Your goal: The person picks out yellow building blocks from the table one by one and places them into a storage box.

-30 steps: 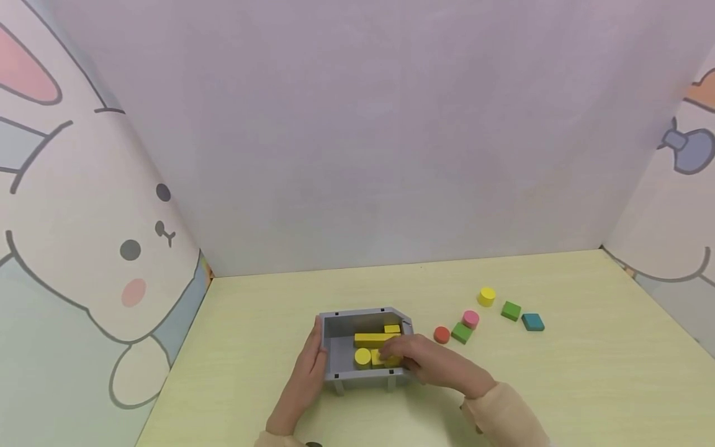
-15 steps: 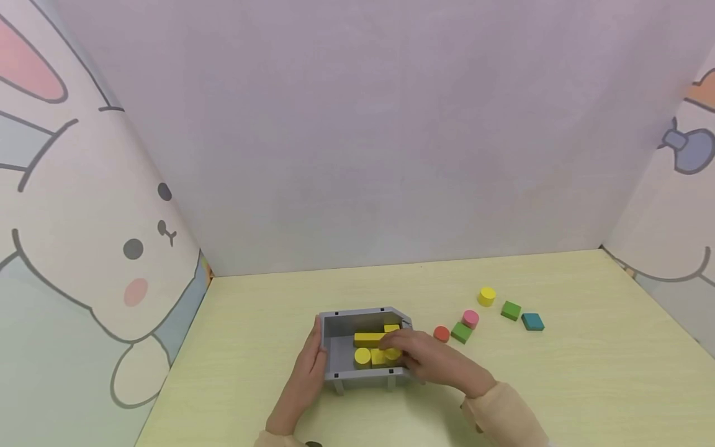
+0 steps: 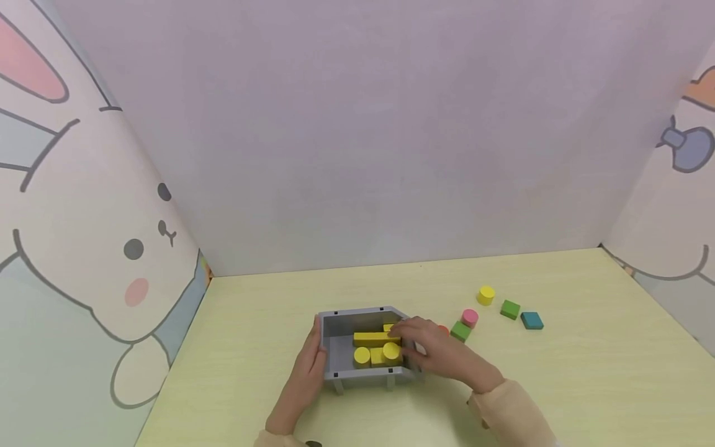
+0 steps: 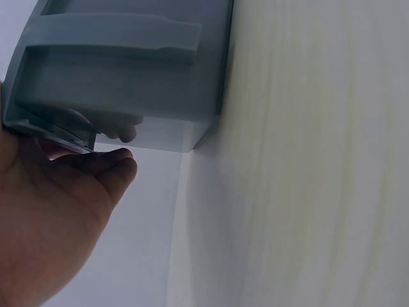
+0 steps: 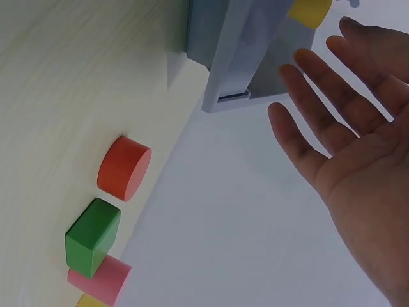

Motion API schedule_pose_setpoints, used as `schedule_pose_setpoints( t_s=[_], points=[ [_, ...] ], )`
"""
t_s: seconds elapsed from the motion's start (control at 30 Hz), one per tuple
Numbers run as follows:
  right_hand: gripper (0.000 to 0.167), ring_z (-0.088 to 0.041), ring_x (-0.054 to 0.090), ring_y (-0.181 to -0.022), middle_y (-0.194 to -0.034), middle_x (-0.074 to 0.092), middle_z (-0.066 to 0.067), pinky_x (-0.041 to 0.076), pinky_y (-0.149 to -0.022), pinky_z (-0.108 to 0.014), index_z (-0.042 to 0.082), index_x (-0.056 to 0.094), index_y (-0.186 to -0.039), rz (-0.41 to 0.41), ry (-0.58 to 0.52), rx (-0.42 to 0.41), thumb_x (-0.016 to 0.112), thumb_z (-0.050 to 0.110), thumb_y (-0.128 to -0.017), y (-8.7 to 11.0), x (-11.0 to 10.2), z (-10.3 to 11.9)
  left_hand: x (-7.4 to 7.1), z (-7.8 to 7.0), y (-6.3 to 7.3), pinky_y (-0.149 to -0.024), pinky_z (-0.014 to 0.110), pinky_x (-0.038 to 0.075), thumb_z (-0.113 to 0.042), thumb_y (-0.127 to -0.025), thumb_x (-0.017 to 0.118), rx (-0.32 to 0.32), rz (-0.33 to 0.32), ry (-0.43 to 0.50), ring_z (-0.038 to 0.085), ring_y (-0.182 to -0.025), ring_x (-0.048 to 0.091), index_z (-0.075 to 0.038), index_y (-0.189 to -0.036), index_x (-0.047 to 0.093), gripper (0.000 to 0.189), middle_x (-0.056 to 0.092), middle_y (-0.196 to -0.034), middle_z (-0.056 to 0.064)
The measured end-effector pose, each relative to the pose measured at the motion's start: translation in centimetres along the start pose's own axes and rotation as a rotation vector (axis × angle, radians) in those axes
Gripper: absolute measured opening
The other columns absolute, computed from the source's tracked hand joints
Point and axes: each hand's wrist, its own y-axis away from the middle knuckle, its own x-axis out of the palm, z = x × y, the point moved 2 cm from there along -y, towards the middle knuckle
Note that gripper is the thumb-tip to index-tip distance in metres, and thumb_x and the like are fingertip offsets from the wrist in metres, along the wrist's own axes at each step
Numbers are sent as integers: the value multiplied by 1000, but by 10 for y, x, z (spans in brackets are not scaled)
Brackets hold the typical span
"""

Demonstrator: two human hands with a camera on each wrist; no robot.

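In the head view a grey plastic bin [image 3: 363, 374] stands on the table, with yellow blocks inside. These include a long bar [image 3: 371, 339], a cylinder [image 3: 362, 357] and another cylinder [image 3: 391, 351] that appears to rest on a flat yellow block [image 3: 377, 357]. My left hand [image 3: 306, 366] lies along the bin's left wall, fingers extended; the left wrist view shows its fingertips beside the wall. Over the bin's right end is my right hand [image 3: 438, 354], partly covering a small yellow block [image 3: 388, 328]. The right wrist view shows its fingers spread, holding nothing.
Right of the bin lie a red cylinder [image 5: 124, 169], a green block [image 3: 460, 331], a pink cylinder [image 3: 470, 318], a yellow cylinder [image 3: 486, 295], another green block [image 3: 510, 309] and a teal block [image 3: 532, 320]. A pale wall [image 3: 391, 155] rises behind the table.
My right hand has let go of the yellow cylinder on the flat block and drawn slightly right. It now covers part of the red cylinder. The left hand stays at the bin.
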Motion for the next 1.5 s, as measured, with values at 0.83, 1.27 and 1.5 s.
schedule_pose_setpoints(
  t_s=[0.83,1.27,1.5],
  points=[
    [29,-22,60,-98,-104,66,-6,53,-81,-40,5,65,-104,-193,126,141,69,1,-76,22,-16,-37,0,2,-1,-113,45,13,-4,-96,27,-7,2,8,26,-142,8,-4,-147,4,56,5,-154,9],
    [27,-25,57,-103,-112,63,-8,52,-82,-41,6,63,-107,-169,92,312,65,4,-80,36,-23,-64,1,2,-1,-113,47,12,-3,-96,26,4,7,15,29,-141,7,-2,-146,4,56,5,-154,12],
    [28,-30,59,-100,-108,64,-12,51,-83,-45,2,63,-105,-198,105,356,67,0,-77,41,-26,-78,1,1,-1,-113,43,12,-4,-96,27,-19,8,20,26,-142,8,-4,-147,4,56,5,-154,9]
  ],
)
